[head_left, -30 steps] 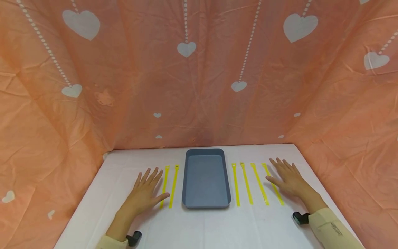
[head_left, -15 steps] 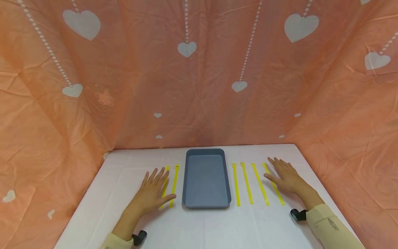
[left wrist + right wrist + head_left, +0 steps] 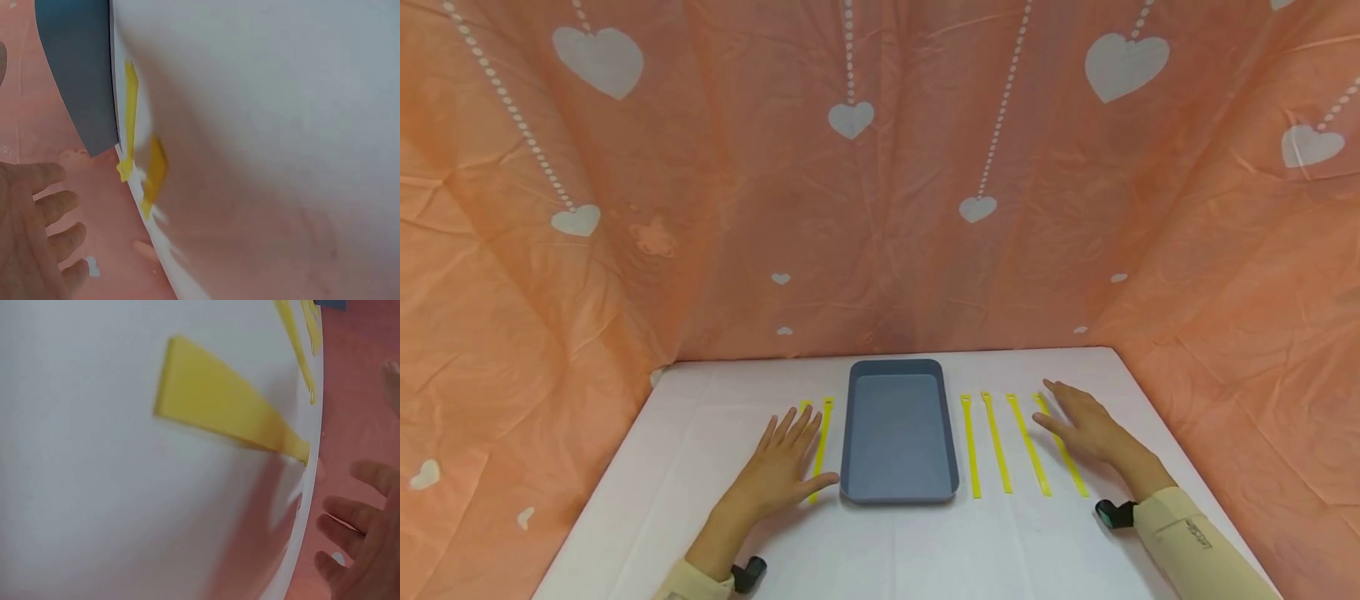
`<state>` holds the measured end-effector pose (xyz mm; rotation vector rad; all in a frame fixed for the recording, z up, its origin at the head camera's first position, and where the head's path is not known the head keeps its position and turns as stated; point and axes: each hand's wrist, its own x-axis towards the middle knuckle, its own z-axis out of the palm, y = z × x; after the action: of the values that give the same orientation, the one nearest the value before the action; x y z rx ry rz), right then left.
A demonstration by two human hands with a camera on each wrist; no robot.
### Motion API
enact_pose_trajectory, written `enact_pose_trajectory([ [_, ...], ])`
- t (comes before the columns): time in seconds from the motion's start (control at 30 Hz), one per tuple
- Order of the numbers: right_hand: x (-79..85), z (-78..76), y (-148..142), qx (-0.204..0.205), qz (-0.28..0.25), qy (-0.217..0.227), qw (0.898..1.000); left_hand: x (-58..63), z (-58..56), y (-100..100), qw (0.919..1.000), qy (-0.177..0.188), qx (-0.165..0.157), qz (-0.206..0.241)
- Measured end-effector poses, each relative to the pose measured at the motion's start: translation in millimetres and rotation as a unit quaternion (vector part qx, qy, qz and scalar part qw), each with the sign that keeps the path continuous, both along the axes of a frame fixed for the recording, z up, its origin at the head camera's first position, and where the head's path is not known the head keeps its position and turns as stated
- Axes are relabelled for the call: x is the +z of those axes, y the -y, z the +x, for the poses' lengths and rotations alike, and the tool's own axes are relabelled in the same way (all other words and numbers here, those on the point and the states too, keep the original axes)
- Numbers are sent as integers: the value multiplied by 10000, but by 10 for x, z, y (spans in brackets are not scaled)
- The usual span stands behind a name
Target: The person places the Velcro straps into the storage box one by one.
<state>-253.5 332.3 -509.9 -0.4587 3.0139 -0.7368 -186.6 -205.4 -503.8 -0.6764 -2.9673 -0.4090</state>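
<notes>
My left hand (image 3: pixel 786 467), fingers spread, hovers over two flat yellow strips with slotted heads on the left side. One of them, the inner yellow strip (image 3: pixel 823 442), shows past my fingers; the outer is mostly hidden. Between the hands sits a grey-blue rectangular tray (image 3: pixel 898 442), with my left thumb close to its near left corner. Over on the right, my right hand (image 3: pixel 1086 425) holds nothing, its thumb above the outermost yellow strip (image 3: pixel 1071 467). In the right wrist view that yellow strip (image 3: pixel 212 394) lies below the hand on the white cloth.
Several yellow strips lie in a row right of the tray, among them one beside its wall (image 3: pixel 971 450). White cloth (image 3: pixel 895 550) covers the table. An orange curtain (image 3: pixel 880 250) with white hearts encloses the back and sides. Black wrist cameras (image 3: pixel 748 575) hang under both wrists.
My left hand has moved right, towards the tray, now covering most of the outer left strip. My right hand has shifted slightly left, its fingers closer together. The strips and tray stay put.
</notes>
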Motion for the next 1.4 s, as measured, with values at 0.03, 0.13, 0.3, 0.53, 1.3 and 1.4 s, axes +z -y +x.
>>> enact_pose_trajectory([
  [0.03, 3, -1, 4, -4, -25, 4, 10000, -5, -3, -10, 10000, -22, -41, -5],
  [0.13, 7, -8, 14, -36, -101, 73, 9999, -14, -8, -40, 9999, -64, -152, -5],
  [0.3, 14, -35, 36, -70, -316, 171, 9993, -14, -19, -93, 9997, 28, -233, 8],
  [0.53, -24, -95, 36, -215, -698, 417, 9965, -19, -29, -169, 9990, 245, -362, -11],
  [1.3, -2, -265, 75, -766, -1116, 524, 9894, -53, -35, -385, 9969, 584, -523, -76],
  [1.4, 0, -282, 77, -828, -1176, 563, 9880, -56, -37, -411, 9967, 622, -516, -77],
])
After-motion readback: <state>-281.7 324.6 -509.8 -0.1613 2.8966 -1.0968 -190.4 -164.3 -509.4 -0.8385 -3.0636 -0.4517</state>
